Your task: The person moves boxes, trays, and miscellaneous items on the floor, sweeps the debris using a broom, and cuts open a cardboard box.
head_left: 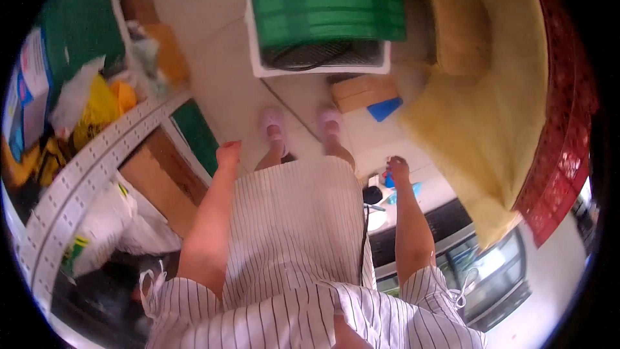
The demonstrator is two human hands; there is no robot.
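Observation:
My left hand (228, 153) hangs beside the striped dress (290, 213), near the shelf on the left; it is blurred, and its fingers cannot be made out. On the other side, my right hand (398, 168) is held low with the fingers curled in; whatever they hold, if anything, is too small to name. Below it in the view lie a small blue item (388, 179) and a black round item (372, 194). In front of my feet stands a white-framed crate (255, 58) under a green cover (323, 6) bearing a white label.
A perforated metal shelf (97, 148) with bags, boxes and yellow packaging runs along the left. A cardboard box (366, 92) and a blue piece (385, 109) lie by the crate. Yellow cloth (478, 136) hangs at the right, beside a red patterned edge (565, 90).

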